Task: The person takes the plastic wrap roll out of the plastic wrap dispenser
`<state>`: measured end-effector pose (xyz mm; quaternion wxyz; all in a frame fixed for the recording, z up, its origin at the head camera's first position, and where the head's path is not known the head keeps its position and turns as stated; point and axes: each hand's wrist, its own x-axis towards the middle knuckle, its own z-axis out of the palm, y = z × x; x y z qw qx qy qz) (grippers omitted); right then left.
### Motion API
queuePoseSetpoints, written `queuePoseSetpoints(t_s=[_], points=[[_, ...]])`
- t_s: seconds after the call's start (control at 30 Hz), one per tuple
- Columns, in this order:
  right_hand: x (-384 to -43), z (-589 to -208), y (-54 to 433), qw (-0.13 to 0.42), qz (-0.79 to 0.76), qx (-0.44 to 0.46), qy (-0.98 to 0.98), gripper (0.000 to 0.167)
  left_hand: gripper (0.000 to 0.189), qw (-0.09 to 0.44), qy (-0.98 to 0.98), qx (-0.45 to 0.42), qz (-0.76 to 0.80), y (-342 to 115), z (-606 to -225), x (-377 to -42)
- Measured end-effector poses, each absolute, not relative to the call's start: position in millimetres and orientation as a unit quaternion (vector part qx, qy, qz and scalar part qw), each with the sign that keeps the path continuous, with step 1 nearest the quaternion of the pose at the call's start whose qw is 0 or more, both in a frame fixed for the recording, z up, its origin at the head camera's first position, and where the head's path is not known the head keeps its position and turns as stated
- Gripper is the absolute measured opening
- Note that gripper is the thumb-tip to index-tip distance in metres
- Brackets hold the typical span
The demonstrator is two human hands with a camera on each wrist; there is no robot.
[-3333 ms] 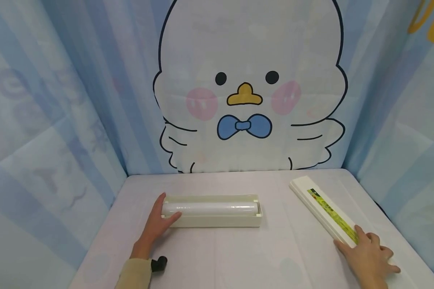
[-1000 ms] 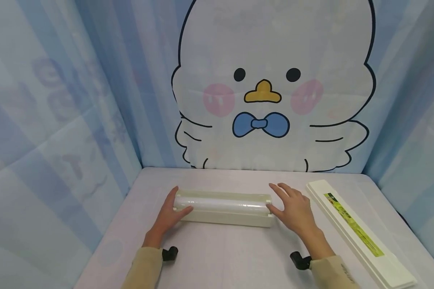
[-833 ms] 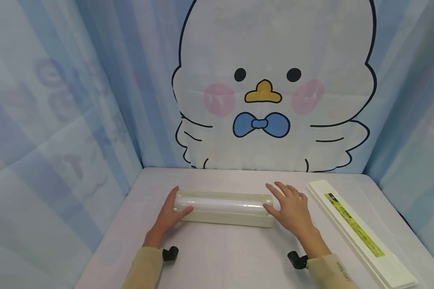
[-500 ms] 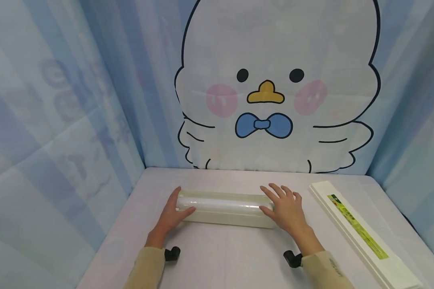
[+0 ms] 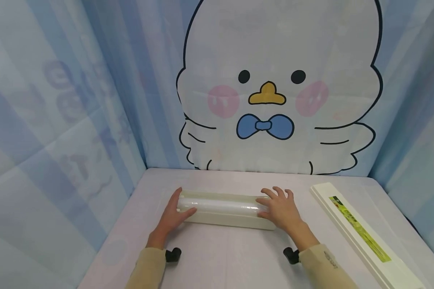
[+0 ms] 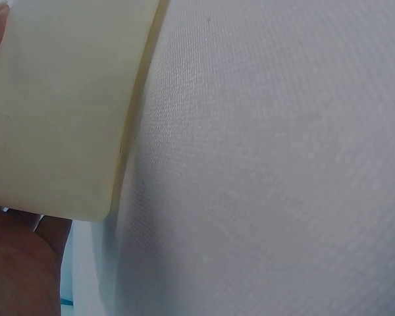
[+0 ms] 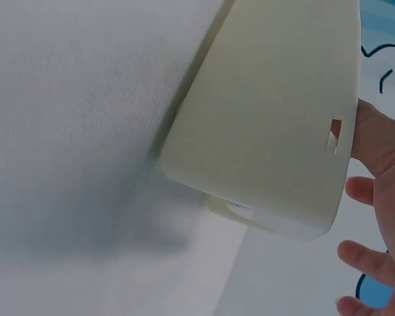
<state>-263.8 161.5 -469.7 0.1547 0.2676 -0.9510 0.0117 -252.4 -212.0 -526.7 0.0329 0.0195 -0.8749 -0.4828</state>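
An off-white plastic box (image 5: 231, 220), long and open-topped, lies on the table with a clear roll of cling film (image 5: 220, 204) inside. My left hand (image 5: 171, 214) holds the box's left end, its thumb reaching over the front near the roll. The box's smooth front wall fills part of both wrist views. At the right end, my right hand (image 5: 280, 208) has its thumb and index finger at the roll, the other fingers bent and spread above it. In the right wrist view the thumb's tip is hidden behind the box wall; whether it pinches film is not visible.
A long off-white lid (image 5: 354, 241) with a yellow-green label lies slanted at the table's right side. The table (image 5: 224, 257) has a pale cloth. Printed curtains (image 5: 58, 160) stand at the left, back and right.
My right hand has left the lid, crossed to the box's right end and moved a little further left over the roll, its fingers bending more. The left hand keeps its place.
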Motion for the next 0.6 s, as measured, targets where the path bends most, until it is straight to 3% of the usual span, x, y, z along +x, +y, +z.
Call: queuePoseSetpoints(t_s=[0.2,0.6], points=[[-268.5,-466.8,159.4,0.136,-0.005,0.276,-0.952,0.037,0.104,0.037,-0.877,0.015,-0.480,-213.6,-528.1,-254.0],[-271.4,-463.9,154.0,0.091,0.000,0.271,-0.958,0.038,0.103,0.041,-0.871,0.018,-0.489,-212.6,-527.2,-250.6]])
